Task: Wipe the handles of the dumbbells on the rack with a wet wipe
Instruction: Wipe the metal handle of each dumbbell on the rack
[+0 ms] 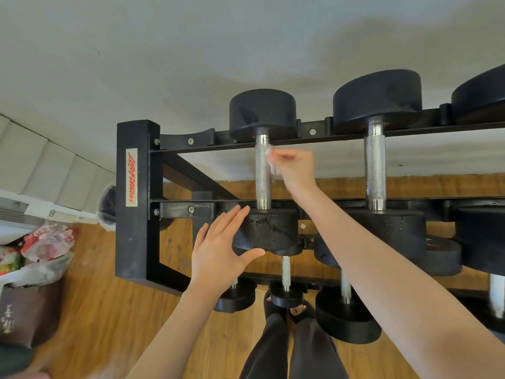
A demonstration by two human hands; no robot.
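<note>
A black rack [134,203] carries black dumbbells with knurled steel handles. The leftmost top dumbbell has its handle [263,176] running away from me between two round heads. My right hand [296,166] pinches a small white wet wipe [270,160] against the right side of that handle, near its far end. My left hand [221,247] lies open with straight fingers against the left side of this dumbbell's near head [269,231]. A second, larger dumbbell handle [375,165] stands to the right, untouched.
Smaller dumbbells [286,274] sit on the lower tier below my arms. My legs and feet [289,337] stand on the wooden floor [109,310] before the rack. Bags with packaged goods [41,247] lie at the left. A pale wall [191,50] is behind the rack.
</note>
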